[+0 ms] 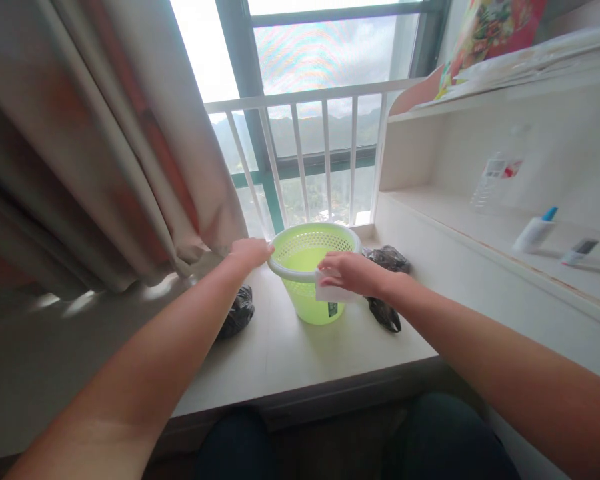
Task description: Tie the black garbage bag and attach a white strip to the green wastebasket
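A lime-green plastic basket (316, 308) with a pale rim stands on the white window ledge (290, 360). My left hand (250, 254) rests on the basket's left rim, fingers curled over it. My right hand (353, 273) presses a white cloth or sponge (330, 293) against the basket's front right side, just under the rim. The basket looks empty inside.
Two crumpled black plastic bags lie on the ledge, one to the left (237, 312) and one to the right (387, 287) of the basket. A curtain (105, 147) hangs at left. White window bars (325, 157) stand behind. Shelves at right hold small bottles (534, 232).
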{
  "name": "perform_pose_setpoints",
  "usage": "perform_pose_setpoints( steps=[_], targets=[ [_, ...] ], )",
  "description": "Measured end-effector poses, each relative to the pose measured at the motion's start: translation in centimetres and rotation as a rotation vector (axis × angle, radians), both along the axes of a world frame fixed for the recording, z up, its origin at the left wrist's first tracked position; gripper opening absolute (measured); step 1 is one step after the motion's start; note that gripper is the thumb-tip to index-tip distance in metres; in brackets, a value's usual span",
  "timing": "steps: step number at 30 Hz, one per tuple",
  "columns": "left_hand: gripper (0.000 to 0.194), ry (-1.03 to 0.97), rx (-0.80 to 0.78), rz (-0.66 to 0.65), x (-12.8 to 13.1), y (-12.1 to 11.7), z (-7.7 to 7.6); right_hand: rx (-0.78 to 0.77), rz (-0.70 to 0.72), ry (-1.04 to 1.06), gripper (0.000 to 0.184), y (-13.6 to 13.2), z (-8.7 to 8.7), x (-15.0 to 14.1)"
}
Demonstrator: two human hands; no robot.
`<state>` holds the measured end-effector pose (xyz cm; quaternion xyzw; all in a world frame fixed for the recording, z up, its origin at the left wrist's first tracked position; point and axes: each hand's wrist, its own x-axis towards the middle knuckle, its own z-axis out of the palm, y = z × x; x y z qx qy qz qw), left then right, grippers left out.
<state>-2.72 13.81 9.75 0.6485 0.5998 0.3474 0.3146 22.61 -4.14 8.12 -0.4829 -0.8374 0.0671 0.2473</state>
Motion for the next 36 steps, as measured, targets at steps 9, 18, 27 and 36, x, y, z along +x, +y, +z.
perform_pose_setpoints(
  steps=[9,18,27,36],
  targets=[
    [0.004,0.213,0.575,-0.664,6.2,-12.9,1.4,-0.042,0.075,-0.011,0.029,0.6,0.0,1.9],
    [0.01,0.266,0.471,-0.646,5.2,-13.2,-0.3,-0.023,0.018,-0.013,0.025,0.1,-0.3,2.8],
    [0.019,0.403,0.629,-0.63,5.3,-13.7,-1.1,0.257,-0.031,-0.013,0.012,0.1,-2.1,3.0],
    [0.028,0.556,0.679,-0.604,5.3,-15.4,-0.8,0.532,0.125,-0.233,0.015,-3.9,-4.1,3.8]
  ],
)
